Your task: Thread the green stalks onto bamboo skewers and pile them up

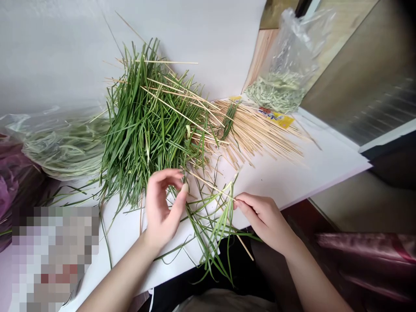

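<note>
My right hand point(260, 216) is closed in a pinch on a bamboo skewer point(245, 248) and a small bunch of garlic chives point(224, 221). The chives' leaves fan out and hang past the table's front edge. To the left, my left hand point(165, 203) is raised with curled fingers and a gap between thumb and fingertips; nothing shows in it. Just beyond that hand lies a big heap of garlic chives point(139, 117), with several skewers resting across it. A spread pile of bamboo skewers point(253, 132) lies to its right, with green leaves around part of it.
A clear plastic bag of pale green pieces point(276, 91) stands at the back right. Another clear bag with green stems point(65, 147) lies at left, beside a purple bag point(16, 182). A blurred-out object point(55, 255) is at the lower left of the white table point(292, 177).
</note>
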The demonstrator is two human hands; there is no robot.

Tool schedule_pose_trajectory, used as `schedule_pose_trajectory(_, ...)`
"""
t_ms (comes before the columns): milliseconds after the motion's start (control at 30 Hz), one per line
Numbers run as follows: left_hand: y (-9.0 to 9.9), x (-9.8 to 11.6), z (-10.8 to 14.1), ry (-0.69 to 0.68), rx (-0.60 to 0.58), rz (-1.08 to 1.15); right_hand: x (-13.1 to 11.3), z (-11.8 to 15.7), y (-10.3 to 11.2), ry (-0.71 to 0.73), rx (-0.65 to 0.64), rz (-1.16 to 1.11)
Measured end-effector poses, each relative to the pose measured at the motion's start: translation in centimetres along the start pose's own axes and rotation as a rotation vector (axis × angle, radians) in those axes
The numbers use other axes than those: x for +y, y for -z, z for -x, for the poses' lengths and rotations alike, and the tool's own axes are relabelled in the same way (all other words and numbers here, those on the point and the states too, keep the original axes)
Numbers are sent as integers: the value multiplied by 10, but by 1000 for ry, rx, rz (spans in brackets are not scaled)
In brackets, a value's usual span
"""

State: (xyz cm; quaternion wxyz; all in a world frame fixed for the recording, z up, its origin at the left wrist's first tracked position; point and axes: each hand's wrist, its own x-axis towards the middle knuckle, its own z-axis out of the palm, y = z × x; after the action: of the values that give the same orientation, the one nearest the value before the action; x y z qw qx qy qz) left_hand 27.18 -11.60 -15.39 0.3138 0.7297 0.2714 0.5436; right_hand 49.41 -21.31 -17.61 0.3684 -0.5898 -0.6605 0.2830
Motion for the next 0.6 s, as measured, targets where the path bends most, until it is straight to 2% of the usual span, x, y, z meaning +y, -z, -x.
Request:
schedule_pose_trajectory(33,-2,11,1,-174,-1,-90,1,-1,0,0,7,2)
schedule_pose_trajectory(67,-7,24,4,-348,-59,-181,2,-2,0,3,9,6)
schedule_pose_trajectory(100,-16,38,9,-465,-209,-255,3,-4,0,8,7,11)
schedule_pose_trajectory(167,-41,61,25,-558,-623,-344,6,-6,0,13,4,17)
schedule_pose_trajectory(267,-87,69,53,-583,-864,-578,8,-8,3,19,17,35)
schedule_pose_trajectory(300,-100,66,60,-609,-903,-622,9,-9,5,22,22,41)
schedule_pose_trajectory(400,-121,52,67,-513,-977,-785,7,-7,11,43,35,49)
schedule_pose_trajectory(500,-121,48,60,-382,-1012,-890,6,-6,16,61,47,44)
schedule_pose_trajectory(600,-110,53,51,-346,-998,-844,8,-6,17,69,61,35)
